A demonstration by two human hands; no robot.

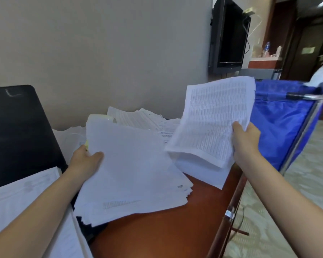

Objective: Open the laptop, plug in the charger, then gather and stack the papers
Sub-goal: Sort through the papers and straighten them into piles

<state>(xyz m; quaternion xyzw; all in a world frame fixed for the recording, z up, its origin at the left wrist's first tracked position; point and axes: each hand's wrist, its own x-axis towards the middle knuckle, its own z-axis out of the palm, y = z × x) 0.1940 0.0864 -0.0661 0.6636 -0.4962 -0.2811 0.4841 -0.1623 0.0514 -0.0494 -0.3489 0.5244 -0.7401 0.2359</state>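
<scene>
The surface (166, 229) was a reddish-brown wooden top that stood against a plain pale wall (101, 53). On this wall, further to the right, hung a dark television (229, 34). Just beside the right edge of the surface stood a blue cloth cart (280, 127) with a metal frame, and under it lay a light patterned carpet (306, 192). Far at the back right, a bottle (267, 47) stood on a shelf, but it was too blurred to tell more.

At the left side, the laptop (17, 131) showed a black, upright panel with a rounded corner. A white sheet (17, 198) with faint print lay in front of it.

The left hand (86, 161) grasped a large stack (131, 168) of white papers at its left edge, with the thumb on top. The sheets were uneven and fanned out at the lower corners, and the stack was over the middle of the surface. The right hand (246, 138) grasped a printed bundle (213, 123) at its right edge, lifted and tilted above the right end of the surface; its top page was covered with dense lines of text. Behind both, loose papers (138, 116) lay in a disordered heap near the wall.
</scene>
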